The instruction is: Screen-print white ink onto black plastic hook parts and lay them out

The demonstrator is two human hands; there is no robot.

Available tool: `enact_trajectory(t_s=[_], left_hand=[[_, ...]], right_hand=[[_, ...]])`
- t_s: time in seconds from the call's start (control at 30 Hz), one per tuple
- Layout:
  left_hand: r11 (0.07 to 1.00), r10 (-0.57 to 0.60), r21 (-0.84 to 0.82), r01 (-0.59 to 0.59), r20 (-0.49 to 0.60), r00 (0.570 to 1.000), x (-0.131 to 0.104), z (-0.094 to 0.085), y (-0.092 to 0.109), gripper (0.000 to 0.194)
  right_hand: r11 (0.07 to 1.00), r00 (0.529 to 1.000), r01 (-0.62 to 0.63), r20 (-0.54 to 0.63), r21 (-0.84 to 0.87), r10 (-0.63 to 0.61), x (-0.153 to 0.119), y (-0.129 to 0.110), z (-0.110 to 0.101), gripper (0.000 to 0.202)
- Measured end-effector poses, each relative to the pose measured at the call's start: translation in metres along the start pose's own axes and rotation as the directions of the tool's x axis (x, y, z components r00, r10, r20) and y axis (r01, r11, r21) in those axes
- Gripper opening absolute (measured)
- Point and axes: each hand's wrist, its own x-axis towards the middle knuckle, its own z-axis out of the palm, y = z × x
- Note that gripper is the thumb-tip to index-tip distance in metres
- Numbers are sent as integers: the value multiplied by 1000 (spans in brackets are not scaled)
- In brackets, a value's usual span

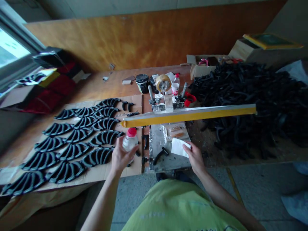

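Observation:
My left hand (121, 155) is wrapped round a clear plastic bottle (130, 140) with a red cap, held upright over the edge of the cardboard. Between the fingers and thumb of my right hand (195, 157) is a folded white cloth or paper (179, 147). A metal plate (168, 158) lies between the hands, bearing a small black curved part (160, 156) and a clear bag with brownish pieces (176, 132). Rows of black curved parts (72, 150) lie on the cardboard (131, 170) at the left.
A yellow and white bar (192, 117) spans the view above the plate. Behind it stand a clamp fixture (168, 102), a tape roll (163, 83), a black tub (142, 83) and another red-capped bottle (177, 78). A large heap of black parts (245, 96) fills the right side.

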Motion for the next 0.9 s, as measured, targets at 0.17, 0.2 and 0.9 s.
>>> enact_trajectory(t_s=[0.17, 0.2, 0.9], left_hand=[[850, 143, 405, -336, 435, 889, -55, 27, 40, 54], [814, 150, 431, -390, 492, 858, -59, 32, 48, 55], [578, 113, 536, -616, 695, 710, -53, 41, 95, 44]], right_hand=[[997, 998, -2, 57, 81, -3, -6, 0, 13, 44], [996, 998, -12, 68, 92, 5, -8, 0, 14, 45], [887, 979, -186, 158, 423, 130, -16, 15, 12, 53]])
